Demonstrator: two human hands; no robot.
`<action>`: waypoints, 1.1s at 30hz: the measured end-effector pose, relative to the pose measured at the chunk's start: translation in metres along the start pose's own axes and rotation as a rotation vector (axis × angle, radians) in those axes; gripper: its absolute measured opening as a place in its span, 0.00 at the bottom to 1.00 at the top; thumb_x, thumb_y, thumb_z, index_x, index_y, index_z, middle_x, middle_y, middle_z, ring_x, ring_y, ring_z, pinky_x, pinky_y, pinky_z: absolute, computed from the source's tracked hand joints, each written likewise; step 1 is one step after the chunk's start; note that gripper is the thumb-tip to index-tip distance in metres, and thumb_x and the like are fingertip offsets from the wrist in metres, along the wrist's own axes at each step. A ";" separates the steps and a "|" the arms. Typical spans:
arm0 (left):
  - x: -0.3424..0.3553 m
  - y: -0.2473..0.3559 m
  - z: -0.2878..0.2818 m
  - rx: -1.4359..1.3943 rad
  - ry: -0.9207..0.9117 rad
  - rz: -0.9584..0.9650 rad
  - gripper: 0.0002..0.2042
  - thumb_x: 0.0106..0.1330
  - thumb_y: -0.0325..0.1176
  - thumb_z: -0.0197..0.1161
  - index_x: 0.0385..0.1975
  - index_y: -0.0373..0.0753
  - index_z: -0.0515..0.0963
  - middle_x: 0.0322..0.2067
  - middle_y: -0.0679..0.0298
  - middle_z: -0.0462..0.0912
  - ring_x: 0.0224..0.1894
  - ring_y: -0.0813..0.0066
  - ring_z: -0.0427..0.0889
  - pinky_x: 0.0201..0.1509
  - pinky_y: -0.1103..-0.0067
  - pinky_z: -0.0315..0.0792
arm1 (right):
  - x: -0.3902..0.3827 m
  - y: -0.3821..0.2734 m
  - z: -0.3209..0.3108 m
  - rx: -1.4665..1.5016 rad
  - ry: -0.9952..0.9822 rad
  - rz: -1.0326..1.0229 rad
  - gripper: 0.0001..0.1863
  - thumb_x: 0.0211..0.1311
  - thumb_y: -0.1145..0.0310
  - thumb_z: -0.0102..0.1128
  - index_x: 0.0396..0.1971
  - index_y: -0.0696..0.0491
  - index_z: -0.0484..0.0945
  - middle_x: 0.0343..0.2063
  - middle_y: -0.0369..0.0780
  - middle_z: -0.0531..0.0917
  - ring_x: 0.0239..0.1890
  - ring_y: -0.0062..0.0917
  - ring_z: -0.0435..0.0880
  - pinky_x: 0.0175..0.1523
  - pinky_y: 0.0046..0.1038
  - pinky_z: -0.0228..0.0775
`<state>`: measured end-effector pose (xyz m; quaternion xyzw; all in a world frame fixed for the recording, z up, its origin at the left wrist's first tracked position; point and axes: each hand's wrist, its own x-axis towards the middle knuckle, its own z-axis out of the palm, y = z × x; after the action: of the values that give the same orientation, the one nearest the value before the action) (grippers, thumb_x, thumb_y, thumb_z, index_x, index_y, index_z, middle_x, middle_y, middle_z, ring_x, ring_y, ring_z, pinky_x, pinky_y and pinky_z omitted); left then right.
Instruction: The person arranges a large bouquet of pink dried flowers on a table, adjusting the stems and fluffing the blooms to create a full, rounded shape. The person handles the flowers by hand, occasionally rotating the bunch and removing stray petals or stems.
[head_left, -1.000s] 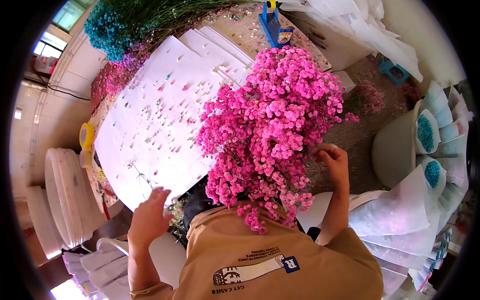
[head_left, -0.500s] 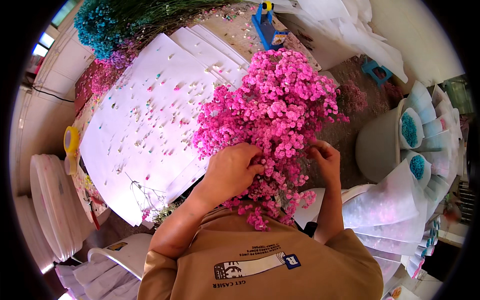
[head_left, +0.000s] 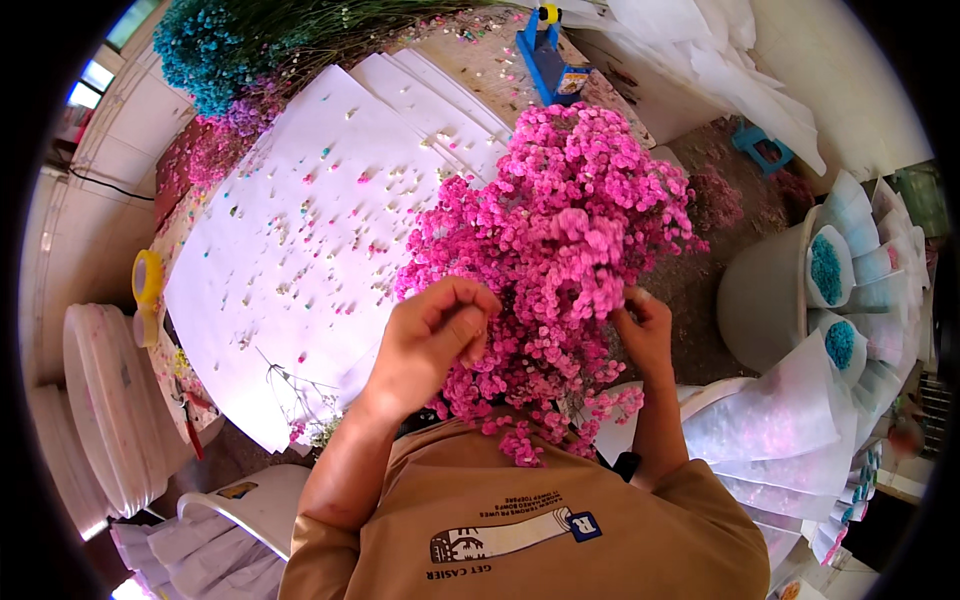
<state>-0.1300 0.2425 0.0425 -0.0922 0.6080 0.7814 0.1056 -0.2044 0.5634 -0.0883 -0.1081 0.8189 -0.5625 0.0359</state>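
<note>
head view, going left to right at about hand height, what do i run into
Yellow tape roll, white paper sheets, left hand, pink flowers, right hand, grey bucket, turquoise flowers.

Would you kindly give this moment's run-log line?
left hand: curled at pink flowers | right hand: at their right edge, grip unclear | around: white sheets, grey bucket
</note>
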 end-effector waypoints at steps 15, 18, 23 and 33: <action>0.051 -0.011 0.022 1.040 0.021 0.362 0.07 0.63 0.27 0.64 0.38 0.41 0.86 0.35 0.56 0.82 0.38 0.53 0.84 0.42 0.61 0.78 | -0.004 0.010 -0.001 0.082 0.012 0.073 0.12 0.66 0.79 0.63 0.48 0.59 0.86 0.34 0.37 0.89 0.37 0.18 0.87 0.46 0.23 0.79; 0.047 -0.010 0.027 1.124 0.037 0.358 0.07 0.62 0.27 0.65 0.38 0.40 0.86 0.33 0.58 0.79 0.37 0.53 0.84 0.40 0.60 0.78 | -0.004 0.011 -0.001 0.084 0.005 0.076 0.11 0.66 0.79 0.63 0.47 0.59 0.86 0.34 0.37 0.89 0.38 0.18 0.87 0.46 0.24 0.79; 0.050 -0.025 0.029 1.327 0.051 0.388 0.06 0.60 0.27 0.65 0.36 0.39 0.84 0.34 0.58 0.77 0.38 0.52 0.83 0.36 0.61 0.77 | -0.002 0.012 0.000 0.026 -0.002 0.039 0.11 0.66 0.79 0.62 0.46 0.59 0.86 0.33 0.37 0.89 0.37 0.18 0.87 0.46 0.23 0.78; 0.080 0.031 -0.009 0.091 0.036 -0.024 0.12 0.75 0.39 0.53 0.35 0.37 0.78 0.26 0.66 0.76 0.21 0.84 0.67 0.22 0.84 0.56 | -0.004 0.028 0.004 0.031 0.026 0.033 0.11 0.64 0.79 0.64 0.45 0.58 0.86 0.33 0.37 0.89 0.37 0.18 0.86 0.46 0.24 0.77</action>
<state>-0.2151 0.2310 0.0473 -0.1084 0.6436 0.7499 0.1081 -0.2031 0.5699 -0.1158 -0.0867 0.8122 -0.5758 0.0359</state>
